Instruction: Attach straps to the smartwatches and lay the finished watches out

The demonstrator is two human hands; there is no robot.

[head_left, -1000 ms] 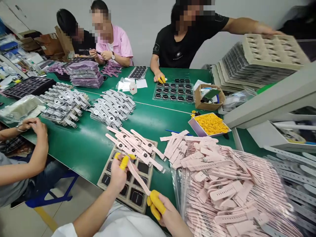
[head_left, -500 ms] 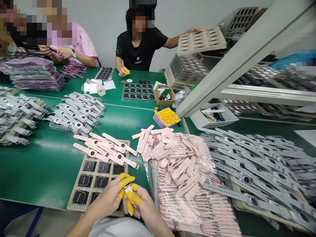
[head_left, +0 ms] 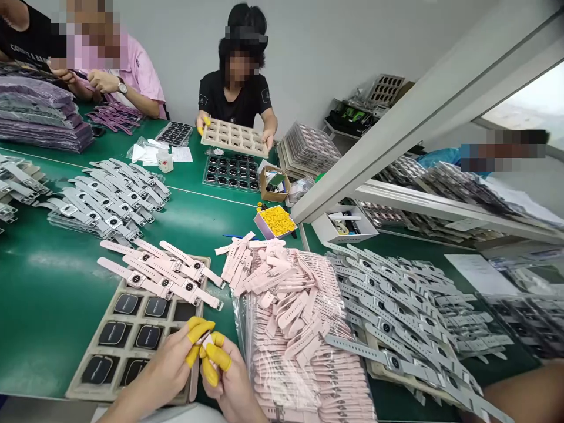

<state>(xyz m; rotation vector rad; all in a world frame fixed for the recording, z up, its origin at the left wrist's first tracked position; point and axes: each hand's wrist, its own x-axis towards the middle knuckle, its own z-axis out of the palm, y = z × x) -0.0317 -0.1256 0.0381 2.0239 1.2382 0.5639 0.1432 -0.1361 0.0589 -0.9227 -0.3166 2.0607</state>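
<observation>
My left hand (head_left: 174, 355), with yellow finger cots on its fingertips, is closed on a watch case (head_left: 203, 337), mostly hidden by the fingers. My right hand (head_left: 225, 370), also in yellow finger cots, pinches a pink watch strap (head_left: 207, 348) against the case's edge. Both hands meet over the right edge of a beige tray (head_left: 90, 339), where dark square watch cases (head_left: 114, 333) sit in compartments. Across the tray's far end lie several watches with pink straps (head_left: 165, 283). Right of my hands, a plastic bag holds many pink straps (head_left: 304, 358), with loose ones on top.
Grey-strapped watches lie in piles at the left (head_left: 110, 200) and right (head_left: 396, 317). A box of yellow finger cots (head_left: 277, 222) stands beyond the pink straps, near a slanted white post (head_left: 374, 117). Opposite, a co-worker holds a beige tray (head_left: 233, 136). A bare arm (head_left: 524, 390) shows at lower right.
My view has swung right, so the table's things appear further left. The co-worker opposite has brought the tray from the stack to their front, now in both hands. My hands keep their hold.
</observation>
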